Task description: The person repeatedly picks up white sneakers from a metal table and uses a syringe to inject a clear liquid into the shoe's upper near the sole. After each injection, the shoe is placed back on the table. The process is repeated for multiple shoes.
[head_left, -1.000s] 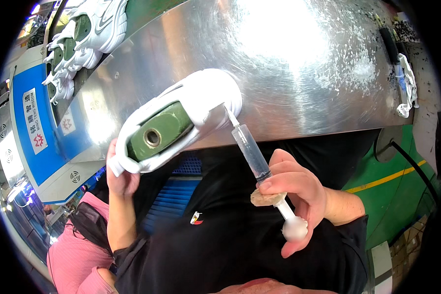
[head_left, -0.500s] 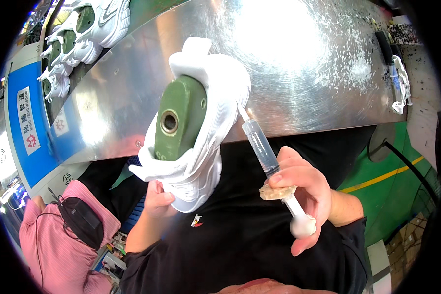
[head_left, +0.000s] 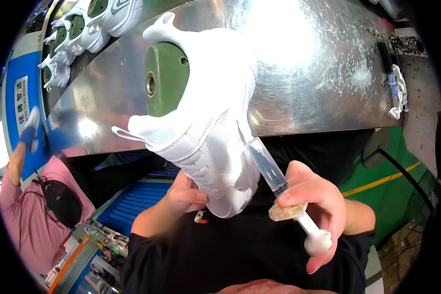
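A white sneaker (head_left: 220, 117) with a green shoe last (head_left: 171, 83) inside is tilted on its side over the table's near edge. My left hand (head_left: 185, 194) grips it near the toe, with some fingers hidden behind the shoe. In my right hand (head_left: 318, 208) is a clear plastic syringe (head_left: 267, 164), its barrel partly filled with clear liquid. The syringe tip is at the side of the sneaker, by the sole edge; whether it touches I cannot tell. Around the syringe's flange sits a yellowish crusted lump (head_left: 288, 211).
A shiny metal table (head_left: 299, 112) has white residue on its right half. A dark-handled tool (head_left: 384, 56) and a crumpled white cloth (head_left: 400, 90) lie at its right end. More white sneakers (head_left: 78, 34) line the upper left. A co-worker in pink (head_left: 68, 181) with a blue glove (head_left: 28, 136) is at left.
The sneaker has rolled to the left, showing more of its side and sole edge. My right hand and the syringe have shifted slightly down and right. The co-worker's gloved hand with a shoe has appeared.
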`<state>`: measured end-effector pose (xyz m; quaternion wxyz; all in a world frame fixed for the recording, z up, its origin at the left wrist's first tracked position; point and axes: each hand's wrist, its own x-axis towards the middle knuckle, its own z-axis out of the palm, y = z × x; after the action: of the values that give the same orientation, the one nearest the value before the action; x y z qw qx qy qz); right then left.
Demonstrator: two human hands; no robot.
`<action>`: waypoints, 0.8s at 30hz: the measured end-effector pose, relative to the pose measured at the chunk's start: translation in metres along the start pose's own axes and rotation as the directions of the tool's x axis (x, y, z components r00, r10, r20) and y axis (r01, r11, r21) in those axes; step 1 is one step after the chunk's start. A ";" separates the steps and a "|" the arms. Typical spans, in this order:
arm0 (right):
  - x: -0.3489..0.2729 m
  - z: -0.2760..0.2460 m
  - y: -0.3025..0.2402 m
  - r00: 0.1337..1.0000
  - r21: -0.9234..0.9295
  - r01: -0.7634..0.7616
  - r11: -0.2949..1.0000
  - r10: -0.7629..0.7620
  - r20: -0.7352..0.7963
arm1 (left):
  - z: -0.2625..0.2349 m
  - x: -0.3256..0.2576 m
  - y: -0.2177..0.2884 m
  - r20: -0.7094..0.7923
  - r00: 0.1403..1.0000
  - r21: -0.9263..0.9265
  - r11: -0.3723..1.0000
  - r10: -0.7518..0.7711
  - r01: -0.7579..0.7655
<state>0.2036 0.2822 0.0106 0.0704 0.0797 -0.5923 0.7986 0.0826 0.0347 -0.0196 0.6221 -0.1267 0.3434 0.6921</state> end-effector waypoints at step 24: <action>-0.051 0.000 -0.133 0.952 -0.360 -0.297 0.884 0.302 -0.046 | 0.061 0.095 -0.013 0.554 0.831 -0.154 0.974 -0.054 0.166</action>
<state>0.2810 0.3195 0.1243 -0.0436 -0.0223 -0.7349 0.6764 0.0916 0.1465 -0.0367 0.7174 -0.0044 0.0743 0.6927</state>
